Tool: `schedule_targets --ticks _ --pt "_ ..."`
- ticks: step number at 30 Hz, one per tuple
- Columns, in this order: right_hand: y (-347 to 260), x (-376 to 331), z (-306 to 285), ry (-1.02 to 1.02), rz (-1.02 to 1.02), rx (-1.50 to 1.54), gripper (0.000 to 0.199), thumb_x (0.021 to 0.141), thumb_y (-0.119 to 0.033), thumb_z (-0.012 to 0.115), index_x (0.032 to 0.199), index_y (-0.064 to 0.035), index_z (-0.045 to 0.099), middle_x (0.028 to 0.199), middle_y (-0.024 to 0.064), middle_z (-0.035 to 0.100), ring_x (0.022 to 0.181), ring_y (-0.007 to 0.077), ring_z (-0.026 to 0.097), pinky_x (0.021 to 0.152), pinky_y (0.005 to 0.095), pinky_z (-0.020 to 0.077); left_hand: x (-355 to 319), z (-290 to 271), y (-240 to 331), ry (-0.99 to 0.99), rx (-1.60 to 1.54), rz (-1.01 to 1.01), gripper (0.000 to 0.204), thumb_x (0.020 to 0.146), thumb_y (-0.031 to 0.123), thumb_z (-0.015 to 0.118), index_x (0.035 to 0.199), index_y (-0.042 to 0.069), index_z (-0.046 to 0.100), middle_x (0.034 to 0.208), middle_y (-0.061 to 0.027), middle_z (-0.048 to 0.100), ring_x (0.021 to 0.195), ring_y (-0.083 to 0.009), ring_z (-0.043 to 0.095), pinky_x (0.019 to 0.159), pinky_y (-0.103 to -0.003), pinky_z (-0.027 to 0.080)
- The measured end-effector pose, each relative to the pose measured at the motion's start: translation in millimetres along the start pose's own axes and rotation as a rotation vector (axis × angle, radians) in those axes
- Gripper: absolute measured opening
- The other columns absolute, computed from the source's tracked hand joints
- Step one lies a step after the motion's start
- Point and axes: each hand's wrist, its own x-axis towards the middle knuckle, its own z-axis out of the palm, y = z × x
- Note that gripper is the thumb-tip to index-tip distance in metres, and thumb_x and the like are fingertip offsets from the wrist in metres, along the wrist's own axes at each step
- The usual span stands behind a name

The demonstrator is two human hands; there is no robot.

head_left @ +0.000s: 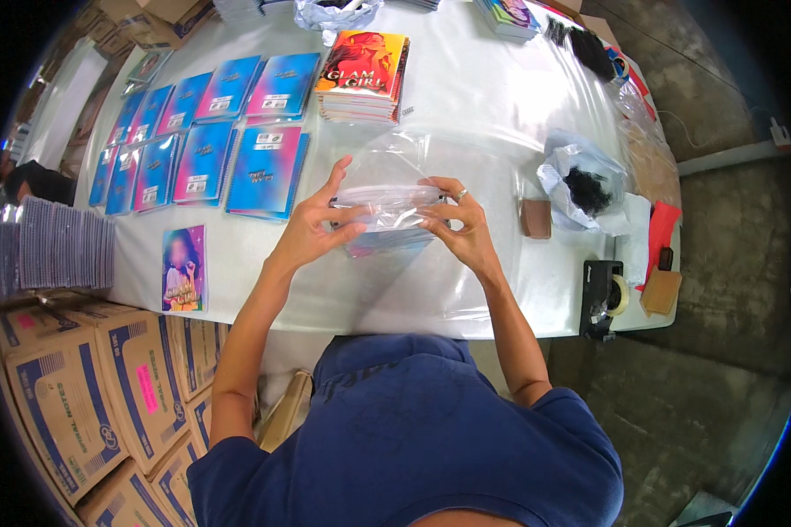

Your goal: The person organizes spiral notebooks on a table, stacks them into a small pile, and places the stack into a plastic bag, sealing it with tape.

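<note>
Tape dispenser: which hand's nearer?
Right. The right hand is left of the tape dispenser, apart from it; the left hand is farther left, at the other end of the clear plastic.

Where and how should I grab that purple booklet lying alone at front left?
Probably pinch its near edge, coming from your side: the purple booklet lies flat and uncovered, with that edge close to the table's front rim.

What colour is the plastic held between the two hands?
The plastic is clear and colourless, with whitish reflections; the head view shows it best.
</note>
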Motion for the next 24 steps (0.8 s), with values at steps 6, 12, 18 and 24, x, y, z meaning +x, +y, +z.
schedule_targets --ticks 6,12,18,24 --pt "-1 11 -2 -0.010 -0.022 -0.169 0.015 0.070 -0.008 0.075 0.084 -0.0114 0.074 0.107 0.0043 0.064 0.096 0.0188 0.058 0.086 0.0358 0.0399 8 -4 8 -0.029 -0.020 -0.075 0.028 0.075 0.016 0.077 0.102 0.015 0.074 0.150 -0.0116 0.033 0.127 -0.0301 0.047 0.103 -0.036 0.039" --pt "3 19 -4 0.012 -0.112 -0.411 0.013 0.067 -0.012 0.078 0.078 -0.0149 0.072 0.093 -0.0028 0.064 0.086 0.0143 0.057 0.087 0.0336 0.0318 20 -2 7 -0.046 -0.126 -0.067 0.033 0.073 0.010 0.076 0.106 0.011 0.071 0.147 -0.0125 0.036 0.129 -0.0317 0.045 0.102 -0.042 0.042" --pt "-3 30 -1 0.005 -0.051 -0.410 0.018 0.065 -0.012 0.081 0.079 -0.0100 0.071 0.085 -0.0001 0.064 0.085 0.0148 0.057 0.082 0.0304 0.0343 24 0 3 0.058 -0.145 0.015 0.047 0.073 0.014 0.077 0.118 0.012 0.065 0.147 -0.0118 0.037 0.130 -0.0321 0.044 0.107 -0.039 0.036" --pt "-11 44 0 -0.015 0.264 0.016 0.030 0.059 -0.011 0.084 0.086 -0.0062 0.072 0.075 -0.0031 0.052 0.077 0.0123 0.050 0.071 0.0275 0.0346 32 2 -7 0.109 -0.367 -0.250 0.058 0.070 0.026 0.080 0.123 0.008 0.061 0.138 -0.0119 0.049 0.125 -0.0226 0.049 0.108 -0.037 0.032"
